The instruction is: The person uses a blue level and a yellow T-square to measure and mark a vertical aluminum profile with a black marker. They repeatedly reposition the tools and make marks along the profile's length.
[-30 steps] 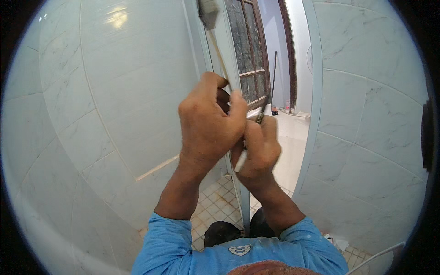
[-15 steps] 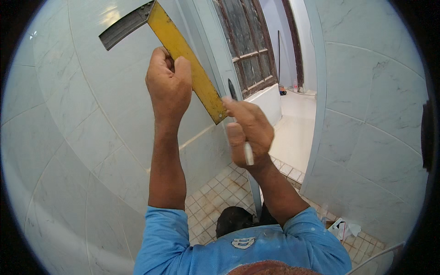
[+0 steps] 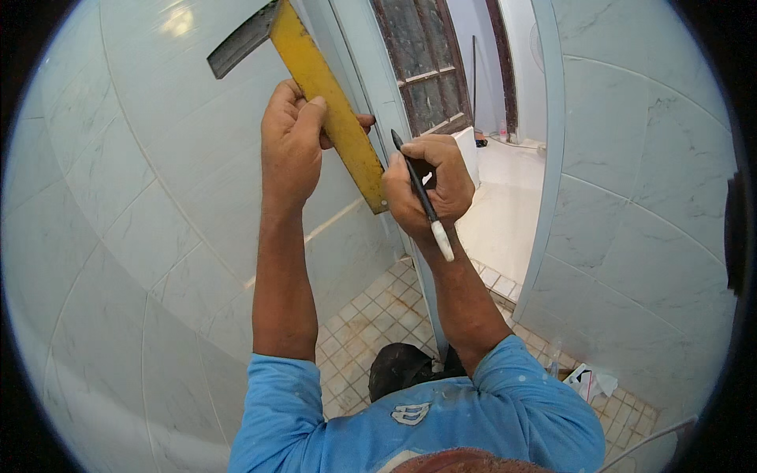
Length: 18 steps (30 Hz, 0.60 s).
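My left hand [image 3: 293, 150] is closed on a yellow try square [image 3: 327, 106] with a dark grey arm angled off its top end. A fingertip shows past the square's right edge. The square is tilted, its lower end beside a pale blue door frame [image 3: 377, 55]. In a pinch between thumb and fingers, my right hand [image 3: 434, 181] holds a black marking pen [image 3: 420, 191] with a white end. Its dark tip points up and lies over the frame, right of the square. I cannot tell whether the tip touches the frame.
Pale marbled wall tiles [image 3: 197, 150] rise on the left, and more tiles [image 3: 631, 173] on the right. Through the doorway are a brown framed panel [image 3: 422, 63] and a light floor [image 3: 497, 221]. Small floor tiles [image 3: 347, 347] lie below; a white package [image 3: 583, 382] sits at lower right.
The square and my left hand have shifted slightly to the right in view. My right hand has turned and its fingers have curled into a pinch, so more of the pen shows.
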Available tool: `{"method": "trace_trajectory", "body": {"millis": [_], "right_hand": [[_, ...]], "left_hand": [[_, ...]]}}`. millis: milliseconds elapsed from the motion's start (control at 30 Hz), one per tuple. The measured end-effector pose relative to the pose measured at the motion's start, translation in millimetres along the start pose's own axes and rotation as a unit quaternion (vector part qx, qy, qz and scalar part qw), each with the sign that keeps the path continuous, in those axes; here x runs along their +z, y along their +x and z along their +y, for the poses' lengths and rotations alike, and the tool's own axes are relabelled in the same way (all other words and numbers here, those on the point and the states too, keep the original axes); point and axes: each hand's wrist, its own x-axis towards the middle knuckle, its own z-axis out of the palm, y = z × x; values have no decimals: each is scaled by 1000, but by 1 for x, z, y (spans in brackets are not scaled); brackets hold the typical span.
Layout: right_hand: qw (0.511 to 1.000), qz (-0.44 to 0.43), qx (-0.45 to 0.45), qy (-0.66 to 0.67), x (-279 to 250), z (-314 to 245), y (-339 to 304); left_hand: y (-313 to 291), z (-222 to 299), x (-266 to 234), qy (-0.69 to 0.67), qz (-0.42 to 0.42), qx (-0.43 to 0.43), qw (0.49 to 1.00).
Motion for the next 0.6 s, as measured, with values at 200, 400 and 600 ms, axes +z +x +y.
{"method": "trace_trajectory", "body": {"millis": [200, 400, 600], "right_hand": [[1000, 13, 0, -17, 4, 1, 6], [999, -2, 0, -32, 3, 2, 2], [1000, -17, 10, -24, 2, 2, 1]], "left_hand": [[0, -6, -3, -28, -13, 8, 999], [1, -8, -2, -36, -15, 29, 999], [1, -8, -4, -24, -18, 36, 999]]}}
